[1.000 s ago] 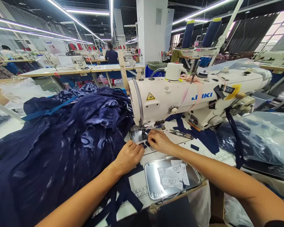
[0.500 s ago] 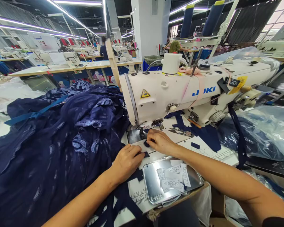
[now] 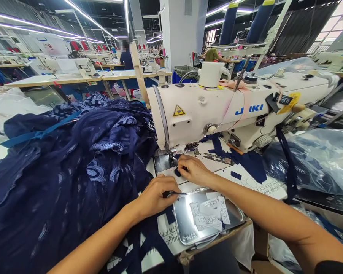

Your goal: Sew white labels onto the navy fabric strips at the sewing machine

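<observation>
Between the fingers and thumb of my left hand (image 3: pixel 157 194) is a small dark fabric strip (image 3: pixel 180 193), its end poking out over the edge of a metal tray (image 3: pixel 185 236). My right hand (image 3: pixel 194 170) is closed in a pinch at the sewing machine's needle plate (image 3: pixel 162 163), with a bit of navy fabric (image 3: pixel 177 172) at its fingertips. The white sewing machine (image 3: pixel 188 114) stands just beyond both hands. Printed labels (image 3: pixel 208 219) lie loose in the tray. A large heap of navy patterned cloth (image 3: pixel 74 182) spreads to the left of my left hand.
Thread snips (image 3: pixel 218 158) and an orange-handled tool (image 3: pixel 234 147) rest beside the machine. Navy scraps (image 3: pixel 251 166) lie to the right, near plastic-wrapped fabric (image 3: pixel 316 160). Thread cones (image 3: pixel 228 24) stand above. Other people sit at machines farther back.
My left hand has risen from the table and now pinches a dark fabric strip. My right hand stays by the needle plate. The view has shifted slightly.
</observation>
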Demonstrator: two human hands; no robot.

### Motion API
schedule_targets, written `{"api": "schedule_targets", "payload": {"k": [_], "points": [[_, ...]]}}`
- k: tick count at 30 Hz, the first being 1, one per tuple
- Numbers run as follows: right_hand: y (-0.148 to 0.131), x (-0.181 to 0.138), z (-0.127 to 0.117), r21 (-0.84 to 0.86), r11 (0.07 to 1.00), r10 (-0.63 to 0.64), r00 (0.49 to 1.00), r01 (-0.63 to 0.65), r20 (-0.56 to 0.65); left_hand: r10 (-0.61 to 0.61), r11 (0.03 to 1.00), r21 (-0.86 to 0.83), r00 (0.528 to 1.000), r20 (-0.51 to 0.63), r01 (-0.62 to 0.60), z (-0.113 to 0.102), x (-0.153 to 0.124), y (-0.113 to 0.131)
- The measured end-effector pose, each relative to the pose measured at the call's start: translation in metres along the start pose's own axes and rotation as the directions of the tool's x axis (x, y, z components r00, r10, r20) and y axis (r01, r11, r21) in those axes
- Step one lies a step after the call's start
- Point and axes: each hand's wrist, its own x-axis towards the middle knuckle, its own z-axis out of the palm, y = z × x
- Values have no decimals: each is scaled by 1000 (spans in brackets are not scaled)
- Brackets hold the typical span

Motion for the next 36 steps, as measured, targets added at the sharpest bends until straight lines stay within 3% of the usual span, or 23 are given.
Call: {"api": "schedule_targets", "payload": {"k": [5, 16, 20, 24, 26, 32, 36], "points": [[-1, -1, 0, -81, 997, -11, 1000, 12, 14, 7, 986, 169, 993, -115, 12, 0, -6, -6], [-24, 2, 4, -460, 882, -46, 989, 107, 142, -79, 970, 223, 993, -87, 97, 3, -5, -7], [-23, 5, 8, -433, 893, -68, 988, 122, 138, -102, 967, 229, 994, -33, 107, -1, -2, -6], [-15, 7, 8, -265, 963, 68, 997, -54, 47, -116, 965, 238, 993, 4, 112, -3, -1, -6], [-13, 6, 7, -201, 977, 86, 996, -76, 39, -128, 967, 223, 992, 12, 122, -3, -2, -7], [-14, -7, 1, -329, 938, -89, 993, 108, 75, -146, 972, 178, 988, -41, 151, 1, -6, -4], [-12, -8, -1, -265, 959, -76, 993, 99, 94, -79, 977, 194, 995, -67, 90, 4, -7, 2]]}}
